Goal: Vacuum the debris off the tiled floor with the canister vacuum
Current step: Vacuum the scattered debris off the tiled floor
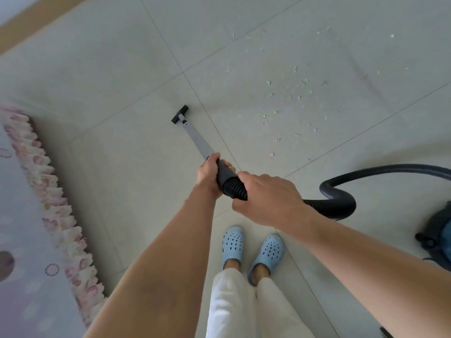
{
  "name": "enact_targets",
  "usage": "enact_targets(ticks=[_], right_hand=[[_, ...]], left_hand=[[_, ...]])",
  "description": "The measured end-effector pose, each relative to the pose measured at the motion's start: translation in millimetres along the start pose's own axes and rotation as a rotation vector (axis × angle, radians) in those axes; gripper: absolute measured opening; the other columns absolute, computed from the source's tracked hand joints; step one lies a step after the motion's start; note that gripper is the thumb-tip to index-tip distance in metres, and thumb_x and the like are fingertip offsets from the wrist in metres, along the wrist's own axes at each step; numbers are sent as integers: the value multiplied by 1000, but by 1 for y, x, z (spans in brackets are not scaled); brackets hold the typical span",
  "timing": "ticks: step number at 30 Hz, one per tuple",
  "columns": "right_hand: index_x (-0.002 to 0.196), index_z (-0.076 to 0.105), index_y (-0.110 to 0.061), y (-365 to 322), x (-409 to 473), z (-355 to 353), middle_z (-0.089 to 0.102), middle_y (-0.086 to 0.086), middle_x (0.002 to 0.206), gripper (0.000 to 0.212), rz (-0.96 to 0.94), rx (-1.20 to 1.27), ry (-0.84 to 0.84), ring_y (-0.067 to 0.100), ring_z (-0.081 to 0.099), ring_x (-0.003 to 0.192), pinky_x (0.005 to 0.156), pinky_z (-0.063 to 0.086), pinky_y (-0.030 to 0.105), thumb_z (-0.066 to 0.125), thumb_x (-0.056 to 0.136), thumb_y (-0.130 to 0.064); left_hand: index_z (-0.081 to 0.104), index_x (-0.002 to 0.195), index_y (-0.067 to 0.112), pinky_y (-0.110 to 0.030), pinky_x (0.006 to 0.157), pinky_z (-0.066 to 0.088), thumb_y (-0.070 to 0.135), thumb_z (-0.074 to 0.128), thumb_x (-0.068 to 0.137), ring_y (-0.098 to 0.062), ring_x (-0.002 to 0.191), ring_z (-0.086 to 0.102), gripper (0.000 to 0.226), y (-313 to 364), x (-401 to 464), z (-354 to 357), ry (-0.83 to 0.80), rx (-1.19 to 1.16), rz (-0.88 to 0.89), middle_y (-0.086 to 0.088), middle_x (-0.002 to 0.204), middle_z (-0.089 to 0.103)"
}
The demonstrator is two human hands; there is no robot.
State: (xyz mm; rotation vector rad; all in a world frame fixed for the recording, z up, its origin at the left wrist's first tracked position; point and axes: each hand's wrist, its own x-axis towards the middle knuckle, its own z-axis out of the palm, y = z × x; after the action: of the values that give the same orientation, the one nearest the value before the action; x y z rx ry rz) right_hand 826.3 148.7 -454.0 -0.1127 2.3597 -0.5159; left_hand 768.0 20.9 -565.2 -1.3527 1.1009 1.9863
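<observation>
My left hand [208, 173] grips the black handle where the grey wand [196, 140] begins. My right hand [267, 200] grips the ribbed black hose [339, 191] just behind it. The wand slopes away to a small black floor nozzle [180, 114] resting on a pale tile. Small pale green and pink scraps of debris [290, 103] lie scattered on the tiled floor [122, 76] to the right of the nozzle, apart from it. The hose loops right to the dark canister vacuum [439, 235] at the right edge, only partly in view.
A bed with a frilled pink and cream cover [46, 191] runs along the left side. My feet in light blue clogs [253, 250] stand on the tiles below my hands. A brown skirting [31, 18] lines the far left wall.
</observation>
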Motion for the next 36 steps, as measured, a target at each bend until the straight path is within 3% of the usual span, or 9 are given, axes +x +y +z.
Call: enact_targets(ticks=[9,18,24,27,36], right_hand=[[117,47,-18,14,4,-26,47,-4,69,28,-4,-120,94,15,43,53,49,28,29,54,95,-34],[127,48,-19,35,-1,-26,59,0,87,35,53,-36,43,24,57,71,62,38,32,52,96,-37],[128,45,-20,45,16,-43,50,-2,77,35,78,-45,75,23,53,68,64,39,32,51,98,-35],[129,44,-19,48,30,-56,45,-3,74,36,101,-51,90,26,52,73,66,37,32,50,98,-36],[126,43,-20,45,104,-112,58,-1,86,32,180,3,130,26,57,74,64,40,32,48,98,-34]], left_hand=[[43,79,10,-24,47,46,19,55,95,-17,43,48,21,3,8,37,-74,-84,-26,-4,62,47],[44,77,8,-30,52,45,14,53,95,-20,47,47,20,-9,11,55,-73,34,-23,-7,61,46],[45,79,8,-28,51,47,16,53,95,-20,44,49,20,4,26,82,-91,86,-8,-7,58,48],[46,78,8,-27,49,48,17,53,95,-19,44,49,21,16,37,101,-117,97,-23,-6,59,49],[46,85,6,-24,44,48,15,54,96,-19,46,48,16,89,82,163,-123,193,-36,-7,60,49]])
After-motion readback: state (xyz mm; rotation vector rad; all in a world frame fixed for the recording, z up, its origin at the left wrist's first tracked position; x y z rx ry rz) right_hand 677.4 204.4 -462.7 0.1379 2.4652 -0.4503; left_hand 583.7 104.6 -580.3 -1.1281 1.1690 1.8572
